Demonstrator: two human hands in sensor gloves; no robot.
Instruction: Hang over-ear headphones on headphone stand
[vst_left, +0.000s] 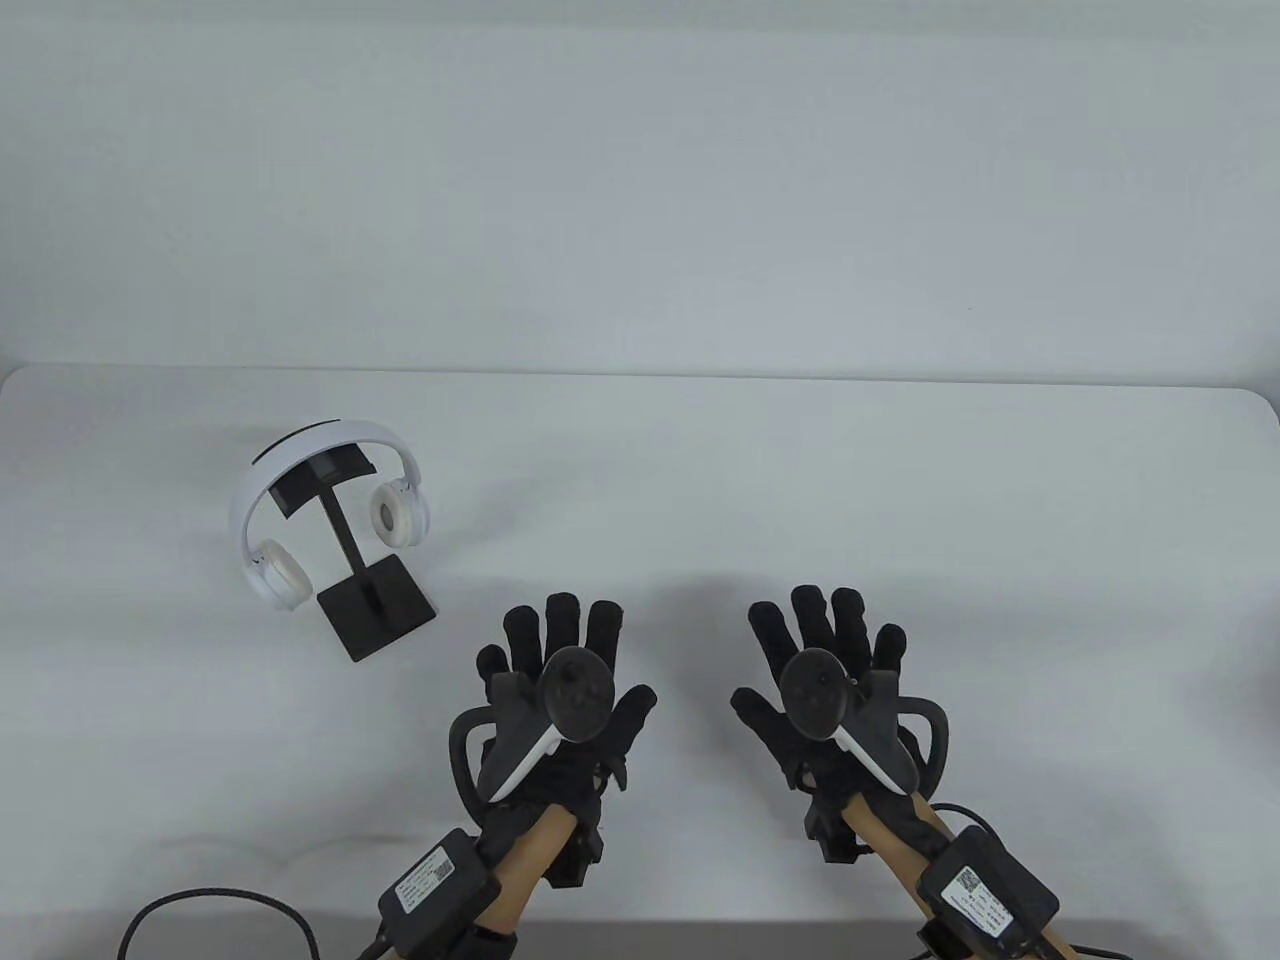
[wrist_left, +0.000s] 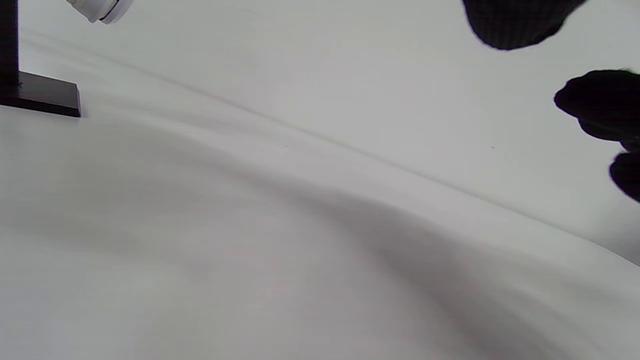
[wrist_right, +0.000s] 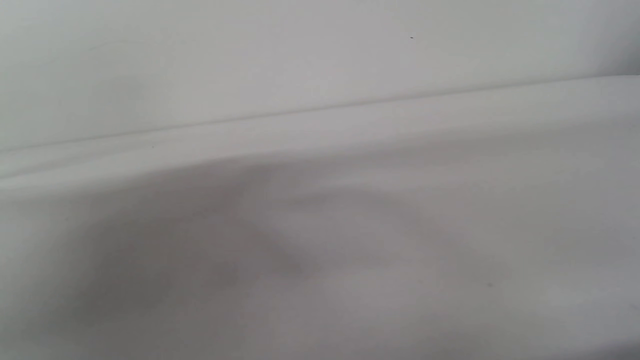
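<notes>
The white headphones (vst_left: 325, 505) were hung over the top bar of the black headphone stand (vst_left: 362, 585), an ear cup on either side of its post, on the white worktop (vst_left: 800, 480). The left hand (vst_left: 560, 700) was held flat, fingers spread, nothing grasped, near the stand's base. The right hand (vst_left: 825, 690) was spread likewise beyond the left hand, farther from the stand, nothing grasped.

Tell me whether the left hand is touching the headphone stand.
Apart. The table view shows bare table between the left hand and the headphone stand.
</notes>
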